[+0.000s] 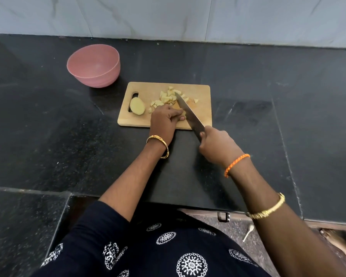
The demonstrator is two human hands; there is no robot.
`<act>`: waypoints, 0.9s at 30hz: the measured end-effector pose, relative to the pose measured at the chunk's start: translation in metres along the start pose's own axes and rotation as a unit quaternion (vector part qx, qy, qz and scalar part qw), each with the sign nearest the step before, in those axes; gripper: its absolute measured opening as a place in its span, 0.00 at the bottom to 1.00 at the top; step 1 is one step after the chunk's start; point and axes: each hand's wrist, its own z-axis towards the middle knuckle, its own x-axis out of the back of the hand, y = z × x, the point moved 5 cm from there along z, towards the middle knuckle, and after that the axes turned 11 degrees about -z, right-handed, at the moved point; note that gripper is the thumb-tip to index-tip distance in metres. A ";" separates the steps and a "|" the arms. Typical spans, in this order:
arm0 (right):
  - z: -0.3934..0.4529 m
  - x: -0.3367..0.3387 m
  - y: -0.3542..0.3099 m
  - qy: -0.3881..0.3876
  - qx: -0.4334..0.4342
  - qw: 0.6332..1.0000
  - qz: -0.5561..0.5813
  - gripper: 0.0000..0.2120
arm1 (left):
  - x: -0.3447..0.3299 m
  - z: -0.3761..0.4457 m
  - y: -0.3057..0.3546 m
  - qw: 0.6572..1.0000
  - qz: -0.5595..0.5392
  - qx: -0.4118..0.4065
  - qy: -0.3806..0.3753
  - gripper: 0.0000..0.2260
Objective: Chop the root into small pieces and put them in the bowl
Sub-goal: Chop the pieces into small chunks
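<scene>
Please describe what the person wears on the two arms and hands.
Both forearms are bare, and the hands have no gloves. The left wrist carries a gold bangle with small red details. The right wrist has an orange braided thread, and higher on that forearm sits a gold bangle. The dark navy garment shows white round patterns.

Head camera looks steeply down onto the countertop (248, 80).
</scene>
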 end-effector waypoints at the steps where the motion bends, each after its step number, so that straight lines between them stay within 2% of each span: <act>1: -0.005 0.001 0.004 0.001 0.001 1.000 -0.002 0.13 | 0.001 0.000 -0.001 1.000 0.001 0.006 -0.001 0.07; 5: -0.009 0.014 0.003 0.066 0.005 0.997 0.028 0.14 | 0.006 0.003 -0.001 1.000 -0.015 0.023 -0.003 0.09; 7: -0.003 0.015 -0.006 0.073 0.012 0.997 0.033 0.14 | 0.008 0.003 -0.002 0.998 -0.038 0.043 -0.001 0.09; 14: 0.009 0.010 -0.017 0.061 0.009 0.998 0.019 0.14 | 0.009 0.006 -0.005 0.996 -0.066 0.065 -0.008 0.07; 19: 0.015 0.003 -0.025 0.025 0.005 1.000 -0.003 0.12 | 0.009 0.006 -0.006 0.998 -0.049 0.045 -0.013 0.06; 27: -0.010 -0.006 -0.010 0.001 -0.007 1.000 -0.017 0.11 | 0.011 0.002 -0.003 0.999 -0.023 -0.001 0.028 0.04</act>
